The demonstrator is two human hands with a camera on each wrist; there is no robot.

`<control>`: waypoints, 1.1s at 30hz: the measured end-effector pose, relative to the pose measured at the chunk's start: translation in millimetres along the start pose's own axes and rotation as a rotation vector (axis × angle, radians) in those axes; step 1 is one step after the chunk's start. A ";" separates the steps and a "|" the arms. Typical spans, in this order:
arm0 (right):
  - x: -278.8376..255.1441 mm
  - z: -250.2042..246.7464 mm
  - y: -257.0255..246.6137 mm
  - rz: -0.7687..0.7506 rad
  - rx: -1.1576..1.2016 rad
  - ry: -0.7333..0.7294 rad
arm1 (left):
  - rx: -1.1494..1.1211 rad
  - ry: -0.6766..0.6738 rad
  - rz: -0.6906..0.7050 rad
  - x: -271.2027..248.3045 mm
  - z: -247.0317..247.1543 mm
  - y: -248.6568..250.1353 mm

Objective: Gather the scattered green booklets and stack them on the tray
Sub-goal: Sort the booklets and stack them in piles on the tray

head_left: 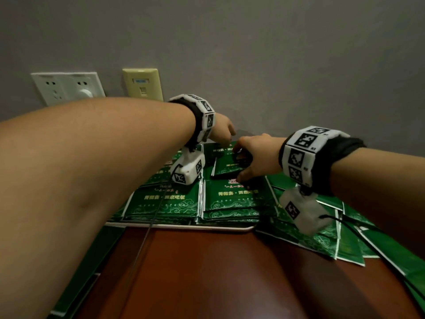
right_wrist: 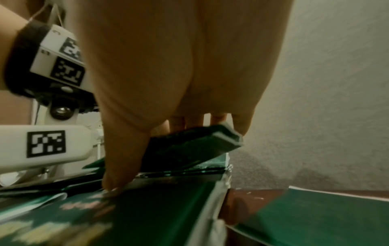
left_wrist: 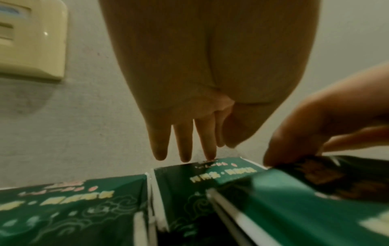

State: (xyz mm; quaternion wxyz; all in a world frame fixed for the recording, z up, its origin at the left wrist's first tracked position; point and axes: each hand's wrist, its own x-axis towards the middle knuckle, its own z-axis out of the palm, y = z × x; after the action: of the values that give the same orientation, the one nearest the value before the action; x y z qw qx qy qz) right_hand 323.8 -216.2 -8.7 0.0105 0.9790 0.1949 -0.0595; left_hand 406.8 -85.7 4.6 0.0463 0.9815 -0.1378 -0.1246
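both arms stretched forward, wrists nearly meeting. left hand point(left_wrist: 202, 106) relaxed, fingers point(left_wrist: 183, 141) straight, pointing down, holding nothing. right hand point(head_left: 257, 157) curled, thumb point(right_wrist: 120, 159) low, 4 fingers over top, clamping something.

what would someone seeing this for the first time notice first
Two bare forearms with checker-marked wristbands reach across a dark wooden table to green booklets stacked on a white tray by the wall. The right hand grips a small bundle of booklets tilted over the far stack, while the left hand hangs beside it with straight fingers. More loose booklets lie on the table right of the tray.
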 end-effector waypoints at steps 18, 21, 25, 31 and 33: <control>-77.6 -10.7 3.7 0.043 -0.115 -0.072 | 0.175 0.071 -0.039 -101.8 -7.7 35.2; -122.9 -0.4 15.5 0.094 -0.143 -0.159 | 0.199 0.053 0.024 -138.1 2.2 59.4; -190.8 17.7 35.3 0.199 -0.172 -0.241 | 0.252 0.034 0.130 -186.5 37.1 95.0; -297.9 28.4 45.8 0.258 -0.137 -0.372 | 0.221 -0.068 0.268 -257.3 97.9 162.5; -326.3 33.1 49.6 0.320 -0.183 -0.390 | 0.196 -0.058 0.309 -281.5 116.2 188.9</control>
State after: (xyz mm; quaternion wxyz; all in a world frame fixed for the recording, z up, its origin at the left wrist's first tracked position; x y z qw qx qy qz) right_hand 39.9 -387.5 -2.4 0.1453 0.9624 0.0364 -0.2265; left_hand 66.0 -193.8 -18.6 -0.0352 0.9445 -0.2996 -0.1301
